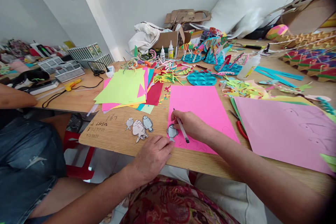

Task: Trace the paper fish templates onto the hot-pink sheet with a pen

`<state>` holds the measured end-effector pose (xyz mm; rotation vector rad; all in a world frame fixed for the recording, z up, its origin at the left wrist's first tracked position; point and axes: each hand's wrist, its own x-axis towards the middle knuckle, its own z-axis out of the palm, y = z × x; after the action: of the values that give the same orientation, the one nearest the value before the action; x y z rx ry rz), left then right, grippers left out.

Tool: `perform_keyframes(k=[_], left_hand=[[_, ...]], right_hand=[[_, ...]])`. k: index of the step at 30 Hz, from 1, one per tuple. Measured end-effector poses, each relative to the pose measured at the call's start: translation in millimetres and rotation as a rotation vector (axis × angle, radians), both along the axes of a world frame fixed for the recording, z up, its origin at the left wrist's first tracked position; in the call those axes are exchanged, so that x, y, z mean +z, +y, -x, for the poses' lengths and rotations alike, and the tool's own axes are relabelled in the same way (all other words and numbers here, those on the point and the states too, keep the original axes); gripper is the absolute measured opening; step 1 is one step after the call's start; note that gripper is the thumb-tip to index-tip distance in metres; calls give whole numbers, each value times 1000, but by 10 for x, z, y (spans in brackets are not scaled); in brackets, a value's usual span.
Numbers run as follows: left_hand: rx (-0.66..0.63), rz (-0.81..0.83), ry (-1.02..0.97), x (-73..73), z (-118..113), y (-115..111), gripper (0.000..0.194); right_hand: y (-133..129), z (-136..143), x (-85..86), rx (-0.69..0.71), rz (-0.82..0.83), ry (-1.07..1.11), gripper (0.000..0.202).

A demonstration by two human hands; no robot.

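Note:
A bright pink sheet (195,101) lies on the table in front of me, with faint fish outlines near its lower edge. A grey-blue paper fish (172,131) rests over the sheet's lower left edge. My right hand (189,123) is closed on a pen (184,133), its fingertips at the fish's upper right. My left hand (154,155) lies at the table's front edge, its bent fingers together and their tips by the fish's tail; what they press or hold is too small to tell. Several cut-out fish (139,129) lie to the left.
Red-handled scissors (241,129) lie between the pink sheet and a pale pink sheet (278,129) with fish drawings. Coloured paper (120,85) is stacked at the back left. Glue bottles (162,54), scraps and blue craft pieces stand behind. Another person's leg (31,154) is at the left.

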<state>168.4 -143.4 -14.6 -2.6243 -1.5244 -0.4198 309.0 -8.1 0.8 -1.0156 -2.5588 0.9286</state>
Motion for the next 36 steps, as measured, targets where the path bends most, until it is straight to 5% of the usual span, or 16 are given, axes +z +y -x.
perform_keyframes(k=[36], left_hand=[[-49, 34, -46, 3, 43, 42, 23]], right_hand=[[-41, 60, 73, 1, -168, -217, 24]])
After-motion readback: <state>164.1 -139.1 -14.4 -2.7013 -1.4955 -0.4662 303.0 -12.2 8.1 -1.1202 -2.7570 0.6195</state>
